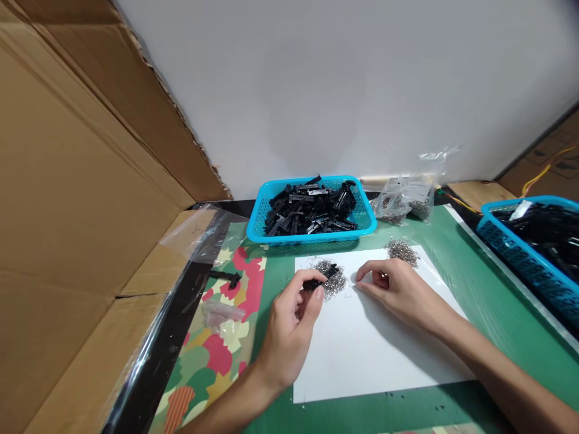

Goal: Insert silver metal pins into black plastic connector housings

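My left hand (292, 328) is closed on a small black plastic part (320, 278), gripped between thumb and fingers and pointing up to the right. Behind that part, on a white sheet (362, 361), lies a pile of tiny silvery wire pieces (335, 287) that look like small springs. Thumb and forefinger of my right hand (398, 290) come together just right of this pile; whatever they pinch, if anything, is too small to name. One loose wire piece (348, 296) lies on the paper between my hands. A second wire pile (401, 252) sits beyond my right hand.
A blue basket (312, 240) of black plastic parts stands at the back, with plastic bags (402, 199) beside it. Another blue basket (502, 232) is at the right. A black part (226, 277) lies on the patterned sheet (217, 361) at left, near a cardboard wall (90, 150).
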Demonstrator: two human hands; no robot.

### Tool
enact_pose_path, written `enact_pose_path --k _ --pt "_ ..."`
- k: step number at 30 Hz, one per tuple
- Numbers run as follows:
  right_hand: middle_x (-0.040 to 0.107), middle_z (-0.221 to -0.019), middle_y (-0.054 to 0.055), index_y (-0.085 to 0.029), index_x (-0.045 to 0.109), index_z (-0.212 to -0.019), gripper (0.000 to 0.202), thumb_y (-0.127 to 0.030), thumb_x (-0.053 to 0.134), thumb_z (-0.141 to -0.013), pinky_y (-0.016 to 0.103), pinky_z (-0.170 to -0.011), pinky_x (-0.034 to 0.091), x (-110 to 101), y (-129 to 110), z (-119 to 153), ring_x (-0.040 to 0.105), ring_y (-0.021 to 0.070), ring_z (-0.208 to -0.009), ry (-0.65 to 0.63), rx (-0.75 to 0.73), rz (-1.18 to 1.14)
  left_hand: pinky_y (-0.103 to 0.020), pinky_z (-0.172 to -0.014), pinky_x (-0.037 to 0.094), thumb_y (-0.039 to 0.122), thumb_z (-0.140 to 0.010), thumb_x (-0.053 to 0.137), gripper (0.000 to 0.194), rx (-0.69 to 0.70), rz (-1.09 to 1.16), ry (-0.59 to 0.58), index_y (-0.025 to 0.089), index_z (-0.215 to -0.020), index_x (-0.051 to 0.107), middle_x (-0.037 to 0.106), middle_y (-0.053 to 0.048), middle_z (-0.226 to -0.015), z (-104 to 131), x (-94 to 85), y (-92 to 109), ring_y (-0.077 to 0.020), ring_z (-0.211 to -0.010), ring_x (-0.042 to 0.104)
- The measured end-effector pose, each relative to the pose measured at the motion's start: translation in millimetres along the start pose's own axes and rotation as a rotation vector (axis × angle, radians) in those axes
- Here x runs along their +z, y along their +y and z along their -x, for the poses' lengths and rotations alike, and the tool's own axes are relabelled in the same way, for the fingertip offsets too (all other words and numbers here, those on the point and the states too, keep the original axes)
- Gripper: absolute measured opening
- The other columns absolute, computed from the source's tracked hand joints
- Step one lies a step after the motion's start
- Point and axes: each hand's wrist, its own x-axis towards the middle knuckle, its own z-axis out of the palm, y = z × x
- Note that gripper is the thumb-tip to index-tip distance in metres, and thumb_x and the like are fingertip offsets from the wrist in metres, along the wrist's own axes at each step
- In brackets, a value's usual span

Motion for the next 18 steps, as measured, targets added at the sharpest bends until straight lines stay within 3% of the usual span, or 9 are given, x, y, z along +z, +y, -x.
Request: enact_pose_path --k 4,6,11,18 --pt "0.055 -0.059 -0.001 -0.020 0.080 -0.090 0.037 -0.051 0.062 -0.100 0.027 -0.051 0.028 -31 17 1 0.045 0.0156 -0.052 0.226 -0.001 0.069 -0.025 -0.062 0.038 0.046 -0.110 0.054 0.024 0.068 -0.054 -0.009 0.027 -0.116 0.067 0.054 0.001 -0.088 -1 -2.2 0 -0.0148 -0.071 0.047" --pt "0.049 -0.054 -0.002 -0.020 0.078 -0.081 0.047 -0.061 0.064 -0.097 0.027 -0.049 0.025 -49 31 5 0.040 0.0144 -0.049 0.310 0.034 0.112 -0.025 -0.067 0.043 0.043 -0.110 0.055 0.023 0.119 -0.099 -0.028 0.026 -0.112 0.070 0.060 -0.001 -0.100 -1 -3.0 0 -0.0154 -0.078 0.053" --pt "0.031 -0.051 -0.007 -0.019 0.080 -0.075 0.057 -0.073 0.072 -0.087 0.028 -0.048 0.016 -75 61 20 0.028 0.0119 -0.048 0.214 0.095 0.093 -0.025 -0.063 0.044 0.041 -0.110 0.056 0.023 0.159 -0.145 -0.052 0.027 -0.107 0.074 0.062 -0.002 -0.101 -4 -2.6 1 -0.0153 -0.078 0.058" --pt "0.033 -0.052 -0.007 -0.020 0.083 -0.077 0.039 -0.058 0.080 -0.086 0.029 -0.047 0.017 -70 73 25 0.028 0.0116 -0.048 0.166 0.141 0.045 -0.023 -0.056 0.044 0.039 -0.106 0.063 0.022 0.186 -0.185 -0.020 0.026 -0.102 0.081 0.063 -0.002 -0.100 -8 -2.0 4 -0.0113 -0.064 0.053"
